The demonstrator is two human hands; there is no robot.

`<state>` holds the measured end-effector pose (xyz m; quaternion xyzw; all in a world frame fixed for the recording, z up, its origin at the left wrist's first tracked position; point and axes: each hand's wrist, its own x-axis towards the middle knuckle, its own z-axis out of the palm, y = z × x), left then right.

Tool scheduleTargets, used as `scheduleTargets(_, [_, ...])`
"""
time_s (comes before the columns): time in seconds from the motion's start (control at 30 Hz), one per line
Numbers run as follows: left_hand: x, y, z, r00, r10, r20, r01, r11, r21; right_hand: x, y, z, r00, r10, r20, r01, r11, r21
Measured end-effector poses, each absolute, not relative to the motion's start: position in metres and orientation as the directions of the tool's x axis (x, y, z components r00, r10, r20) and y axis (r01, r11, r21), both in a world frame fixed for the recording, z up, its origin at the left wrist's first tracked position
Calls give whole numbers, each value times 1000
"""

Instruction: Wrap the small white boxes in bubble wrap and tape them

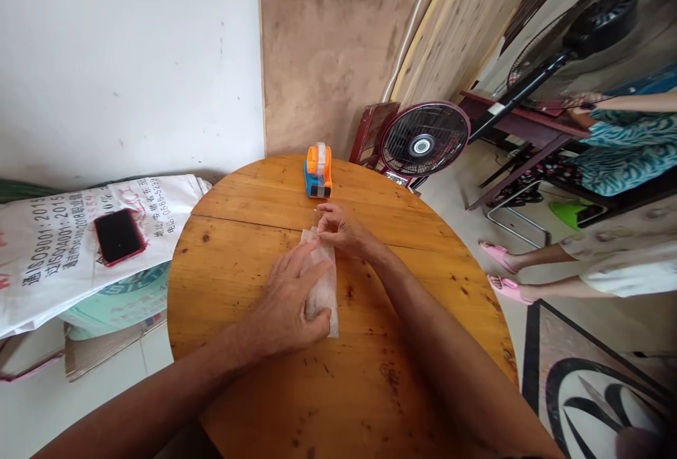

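A flat, narrow packet of whitish translucent wrapping [321,288] lies lengthwise on the round wooden table [423,290]. My left hand [288,300] rests over its left side, fingers spread and thumb near the lower end. At the far end of the packet, my right hand [338,228] has thumb and fingers pinched together. A faint clear strip seems to be at those fingertips, too thin to make out surely. Just beyond stands an orange and blue tape dispenser [319,171] with a roll of clear tape on it, apart from both hands. Whatever is inside the wrapping is hidden.
Left of the table, a phone [120,236] lies on white printed sacks [68,233]. A floor fan [423,142] stands behind the table's right edge, near a second, larger fan [600,25]. At right, a person in pink sandals [510,286] is beside a dark red desk [550,127].
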<state>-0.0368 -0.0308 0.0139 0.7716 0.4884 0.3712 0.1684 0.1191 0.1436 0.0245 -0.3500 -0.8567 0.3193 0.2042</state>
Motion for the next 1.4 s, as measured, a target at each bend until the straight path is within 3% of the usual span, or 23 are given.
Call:
scheduleTargets(0.1, [-35, -37, 17, 286, 808, 515, 666, -554, 499, 118, 131, 18, -608, 779, 154, 555, 555, -619])
scheduleTargets(0.27, [-34, -42, 21, 326, 800, 503, 669, -571, 476, 118, 111, 20, -452, 871, 193, 756, 489, -436])
scheduleTargets(0.43, [-33, -42, 20, 328, 798, 505, 666, -575, 476, 117, 103, 33, -352, 935, 41, 891, 348, -292])
scheduleTargets(0.57, [-32, -42, 21, 324, 798, 507, 662, -575, 482, 114, 101, 41, -352, 934, -60, 910, 327, -254])
scheduleTargets(0.83, [-32, -42, 19, 328, 803, 497, 653, -573, 495, 113, 102, 38, -325, 938, -122, 887, 257, -382])
scheduleTargets(1.03, [-31, -42, 18, 329, 803, 497, 654, -573, 494, 110, 99, 37, -374, 926, -60, 834, 307, -459])
scheduleTargets(1.27, [-31, -43, 20, 308, 792, 527, 676, -572, 465, 112, 104, 24, -408, 913, -2, 660, 293, -692])
scheduleTargets(1.4, [-30, -44, 22, 316, 798, 513, 710, -557, 430, 113, 104, 22, -406, 914, -8, 650, 283, -706])
